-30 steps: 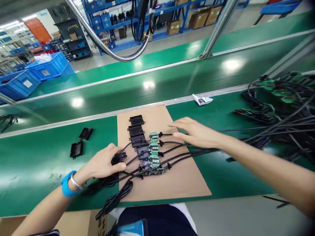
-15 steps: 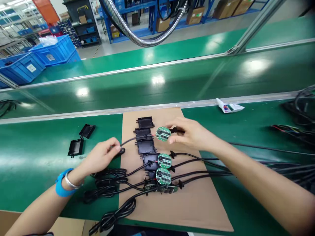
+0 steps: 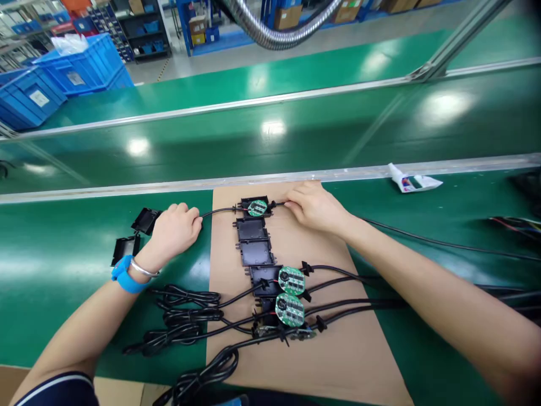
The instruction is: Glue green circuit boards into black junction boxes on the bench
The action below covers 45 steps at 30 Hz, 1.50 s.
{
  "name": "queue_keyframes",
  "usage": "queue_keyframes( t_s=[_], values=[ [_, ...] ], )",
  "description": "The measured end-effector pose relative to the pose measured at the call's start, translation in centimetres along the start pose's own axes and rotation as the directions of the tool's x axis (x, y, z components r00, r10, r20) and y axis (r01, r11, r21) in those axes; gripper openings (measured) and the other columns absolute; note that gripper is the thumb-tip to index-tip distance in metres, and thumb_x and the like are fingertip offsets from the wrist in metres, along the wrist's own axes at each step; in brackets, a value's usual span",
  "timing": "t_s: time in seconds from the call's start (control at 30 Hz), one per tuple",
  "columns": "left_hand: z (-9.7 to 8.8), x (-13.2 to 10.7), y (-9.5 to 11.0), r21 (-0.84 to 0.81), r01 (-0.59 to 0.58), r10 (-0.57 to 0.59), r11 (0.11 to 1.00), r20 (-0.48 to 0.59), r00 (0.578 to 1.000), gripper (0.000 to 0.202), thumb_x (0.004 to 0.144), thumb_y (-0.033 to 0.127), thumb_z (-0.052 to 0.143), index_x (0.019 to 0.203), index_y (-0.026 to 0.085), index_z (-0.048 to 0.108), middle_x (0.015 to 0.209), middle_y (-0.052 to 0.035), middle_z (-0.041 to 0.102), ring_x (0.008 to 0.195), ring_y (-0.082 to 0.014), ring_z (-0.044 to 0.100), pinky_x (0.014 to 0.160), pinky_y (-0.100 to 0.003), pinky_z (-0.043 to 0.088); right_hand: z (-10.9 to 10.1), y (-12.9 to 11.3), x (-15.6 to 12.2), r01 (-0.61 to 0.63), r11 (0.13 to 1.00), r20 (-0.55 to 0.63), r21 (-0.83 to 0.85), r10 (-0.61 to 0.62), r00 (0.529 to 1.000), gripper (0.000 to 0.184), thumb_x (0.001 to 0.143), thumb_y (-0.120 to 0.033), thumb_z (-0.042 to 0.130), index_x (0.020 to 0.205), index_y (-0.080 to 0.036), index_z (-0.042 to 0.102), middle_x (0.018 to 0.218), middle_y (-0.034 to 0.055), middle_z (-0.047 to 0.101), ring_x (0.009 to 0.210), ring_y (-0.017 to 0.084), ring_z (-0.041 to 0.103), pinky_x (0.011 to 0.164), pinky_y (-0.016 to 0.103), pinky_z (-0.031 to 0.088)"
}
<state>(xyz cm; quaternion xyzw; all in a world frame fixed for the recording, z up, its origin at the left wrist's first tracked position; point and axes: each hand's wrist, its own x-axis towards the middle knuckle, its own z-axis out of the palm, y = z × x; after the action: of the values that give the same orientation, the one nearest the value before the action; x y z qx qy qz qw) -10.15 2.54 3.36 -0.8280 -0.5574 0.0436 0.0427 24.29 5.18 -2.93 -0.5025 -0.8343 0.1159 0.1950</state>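
Note:
A round green circuit board lies over the farthest black plastic case, with a cable leaving it on each side. My left hand is closed on the left black cable. Between the fingertips of my right hand is the right cable, just beyond its black grommet. Nearer me are two bare black cases. Below those, more boards with cables rest on or beside further cases. The lowest board is partly hidden by a cable.
Brown cardboard lies under the cases on the green bench. Two loose black cases sit beyond my left wrist. Coiled black cables lie at left. A white packet is at right. A metal hose hangs overhead.
Both hands have moved away from me, carrying the board and its cables over the farthest case. My right hand has shifted from beside the board to the cable on its right.

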Motion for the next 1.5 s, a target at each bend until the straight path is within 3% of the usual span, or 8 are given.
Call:
queue_keyframes(
  t_s=[0.1,0.3,0.5,0.63,0.87,1.1,1.27,1.5],
  values=[
    [-1.1,-2.5,1.1,-0.111,-0.104,0.093,0.988,-0.102,0.990,0.035,0.098,0.044,0.043,0.105,0.015,0.063,0.102,-0.0153,0.062,0.098,-0.0311,0.057,0.086,-0.043,0.045,-1.4,-2.6,-2.2,0.025,0.999,-0.037,-0.020,-0.026,0.999,0.026,0.092,-0.036,0.049,0.092,-0.018,0.067,0.095,0.0155,0.066,0.097,0.032,0.054,0.090,0.049,0.040],
    [-2.0,-8.4,4.1,-0.574,-0.247,0.465,0.781,0.270,0.843,0.036,0.093,0.054,0.055,0.098,0.020,0.063,0.094,-0.0065,0.064,0.085,-0.0229,0.061,0.075,-0.035,0.047,-2.4,-7.2,-7.2,0.075,0.913,0.340,0.400,-0.224,0.914,0.019,0.082,-0.035,0.065,0.082,-0.020,0.054,0.080,0.0045,0.058,0.077,0.019,0.052,0.070,0.032,0.043],
    [-0.7,-9.5,4.7,-0.655,-0.185,0.429,0.733,0.233,0.873,0.021,0.096,0.035,0.050,0.091,0.021,0.065,0.090,-0.0049,0.060,0.087,-0.0203,0.058,0.079,-0.034,0.046,-1.9,-8.5,-9.3,0.163,0.903,0.231,0.398,-0.270,0.935,0.008,0.086,-0.021,0.057,0.081,-0.021,0.050,0.088,0.0055,0.055,0.080,0.017,0.053,0.070,0.029,0.045],
    [-0.6,-9.5,5.0,-0.705,-0.138,0.392,0.696,0.212,0.895,0.014,0.090,0.033,0.059,0.091,0.020,0.065,0.094,-0.0052,0.059,0.092,-0.0214,0.057,0.083,-0.036,0.046,-2.5,-8.5,-8.9,0.190,0.910,0.183,0.367,-0.271,0.945,0.019,0.095,-0.031,0.055,0.079,-0.021,0.057,0.099,0.0083,0.061,0.087,0.018,0.060,0.076,0.030,0.049],
    [-2.0,-7.4,2.7,-0.902,0.193,0.039,0.387,0.225,0.974,0.028,0.095,0.046,0.051,0.084,0.020,0.049,0.073,0.0021,0.055,0.066,-0.0130,0.053,0.063,-0.025,0.042,-4.9,-5.5,-5.2,-0.206,0.822,0.276,0.531,0.062,0.959,0.066,0.077,-0.062,0.071,0.126,-0.021,0.053,0.110,0.0095,0.065,0.058,0.011,0.058,0.055,0.029,0.048],
    [-2.0,-3.6,1.0,-0.667,0.206,-0.113,0.716,0.181,0.977,0.025,0.094,0.042,0.049,0.080,0.021,0.050,0.061,0.0049,0.051,0.053,-0.0118,0.042,0.054,-0.024,0.031,-4.3,-4.7,-5.3,-0.165,0.863,0.499,0.477,-0.112,0.859,0.037,0.086,-0.051,0.061,0.104,-0.020,0.066,0.094,0.0070,0.071,0.081,0.019,0.065,0.068,0.031,0.052],
    [-1.8,-2.7,1.1,-0.443,0.160,-0.096,0.882,0.164,0.982,0.028,0.096,0.041,0.042,0.082,0.021,0.055,0.069,0.0013,0.059,0.064,-0.0172,0.054,0.059,-0.027,0.033,-2.7,-2.8,-4.8,-0.039,0.971,0.161,0.236,0.000,0.987,0.026,0.094,-0.038,0.051,0.097,-0.021,0.070,0.092,0.0064,0.074,0.078,0.019,0.067,0.071,0.033,0.051],
    [0.3,-3.1,1.9,0.055,-0.026,0.019,0.998,0.120,0.993,0.033,0.100,0.030,0.035,0.086,0.019,0.063,0.092,-0.0090,0.063,0.084,-0.0263,0.062,0.058,-0.031,0.037,1.7,-0.9,-2.7,0.088,0.995,-0.017,-0.049,-0.089,0.996,0.031,0.097,-0.030,0.049,0.096,-0.018,0.077,0.088,0.0098,0.071,0.083,0.021,0.066,0.075,0.034,0.053]
  ],
)
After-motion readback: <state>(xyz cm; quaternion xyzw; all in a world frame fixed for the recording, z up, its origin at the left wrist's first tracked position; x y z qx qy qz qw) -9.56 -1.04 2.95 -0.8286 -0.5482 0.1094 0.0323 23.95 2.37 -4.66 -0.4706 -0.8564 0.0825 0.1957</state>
